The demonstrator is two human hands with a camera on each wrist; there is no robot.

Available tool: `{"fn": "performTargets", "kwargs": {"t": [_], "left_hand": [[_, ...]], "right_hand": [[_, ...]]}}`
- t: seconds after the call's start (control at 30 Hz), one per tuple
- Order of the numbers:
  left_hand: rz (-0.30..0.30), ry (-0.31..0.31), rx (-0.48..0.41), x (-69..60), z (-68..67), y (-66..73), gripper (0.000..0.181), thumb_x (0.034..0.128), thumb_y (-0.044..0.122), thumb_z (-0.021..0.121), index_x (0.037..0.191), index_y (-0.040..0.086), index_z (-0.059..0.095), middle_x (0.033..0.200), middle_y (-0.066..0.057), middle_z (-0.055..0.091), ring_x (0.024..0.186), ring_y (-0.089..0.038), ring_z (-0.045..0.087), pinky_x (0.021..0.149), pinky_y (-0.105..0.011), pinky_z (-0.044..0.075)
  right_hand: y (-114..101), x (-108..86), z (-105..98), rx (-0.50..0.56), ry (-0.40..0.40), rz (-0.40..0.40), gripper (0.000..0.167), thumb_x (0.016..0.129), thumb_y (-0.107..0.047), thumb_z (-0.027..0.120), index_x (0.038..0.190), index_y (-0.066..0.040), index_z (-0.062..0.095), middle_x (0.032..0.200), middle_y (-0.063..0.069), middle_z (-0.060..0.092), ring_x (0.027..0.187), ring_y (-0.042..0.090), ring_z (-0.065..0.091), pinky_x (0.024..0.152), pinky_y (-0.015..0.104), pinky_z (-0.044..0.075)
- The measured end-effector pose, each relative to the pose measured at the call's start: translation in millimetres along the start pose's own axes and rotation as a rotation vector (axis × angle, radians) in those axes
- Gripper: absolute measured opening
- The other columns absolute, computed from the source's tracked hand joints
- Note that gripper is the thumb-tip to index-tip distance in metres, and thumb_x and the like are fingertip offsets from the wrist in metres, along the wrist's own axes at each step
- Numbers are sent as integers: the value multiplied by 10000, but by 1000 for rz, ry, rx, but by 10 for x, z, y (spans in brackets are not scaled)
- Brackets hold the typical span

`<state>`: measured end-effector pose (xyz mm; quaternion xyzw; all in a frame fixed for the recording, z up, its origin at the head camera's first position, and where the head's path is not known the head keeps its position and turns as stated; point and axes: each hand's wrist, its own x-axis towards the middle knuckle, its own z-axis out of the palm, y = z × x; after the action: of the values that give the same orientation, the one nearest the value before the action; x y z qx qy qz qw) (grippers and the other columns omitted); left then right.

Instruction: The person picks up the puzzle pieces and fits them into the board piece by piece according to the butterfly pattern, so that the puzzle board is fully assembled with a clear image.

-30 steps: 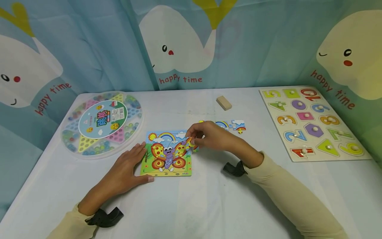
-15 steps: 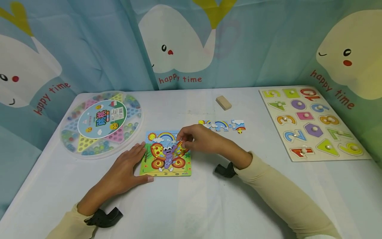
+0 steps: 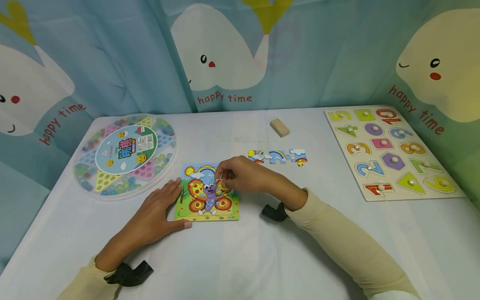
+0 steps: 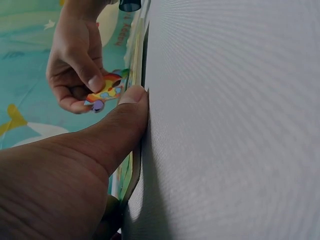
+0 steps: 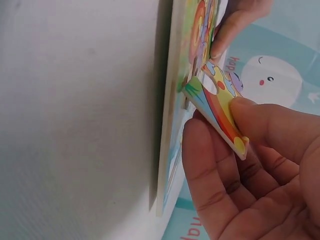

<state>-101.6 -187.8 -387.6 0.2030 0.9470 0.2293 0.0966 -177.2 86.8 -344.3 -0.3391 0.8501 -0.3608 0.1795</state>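
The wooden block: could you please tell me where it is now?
In the head view, the wooden block lies right of centre, just beyond the loose puzzle pieces.

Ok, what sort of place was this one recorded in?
Probably a children's play corner, or a booth dressed as one: a cartoon curtain hangs behind a white table that holds a butterfly puzzle and a number board.

blue-green curtain (image 3: pixel 322 58), in shallow vertical folds behind and to both sides of the white table (image 3: pixel 225 262); print of white whales (image 3: pixel 225 50) with yellow tail flukes (image 3: pixel 266 16) and red lettering (image 3: pixel 225 98), "happy time". table faintly marked toward its far edge, just beside the curtain. lighting diffuse; shadows soft-edged.
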Motion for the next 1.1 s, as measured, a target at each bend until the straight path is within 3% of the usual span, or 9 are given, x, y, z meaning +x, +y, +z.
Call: {"fn": "performTargets", "kwargs": {"t": [0.47, 0.7, 1.1], "left_hand": [[9, 7, -4, 1, 2, -3, 1015, 749, 502, 799, 1491, -14, 336, 1587, -129, 232, 1458, -336, 150, 1140, -569, 133], [2, 3, -9, 4, 2, -3, 1013, 749, 497, 801, 1496, -3, 333, 1592, -114, 224, 1462, -324, 141, 1144, -565, 125], [12, 11, -12, -1, 5, -6, 999, 746, 468, 811, 1488, -13, 345, 1588, -117, 234, 1460, -329, 149, 1145, -557, 130]], "right_hand": [[22, 40, 49, -41, -12, 48, 155, 883, 22, 647, 1023, -26, 695, 791, -14, 631, 739, 125, 557, 652, 219, 488], [21, 50, 74, -120, -7, 73, 193, 892, -27, 677, 1083, -10, 704, 907, -6, 623, 824, 132, 546, 716, 224, 485], [6, 61, 104, -180, -11, 88, 130, 883, -31, 695, 1004, -55, 735, 945, 7, 584, 858, 144, 527, 740, 244, 478]]}}
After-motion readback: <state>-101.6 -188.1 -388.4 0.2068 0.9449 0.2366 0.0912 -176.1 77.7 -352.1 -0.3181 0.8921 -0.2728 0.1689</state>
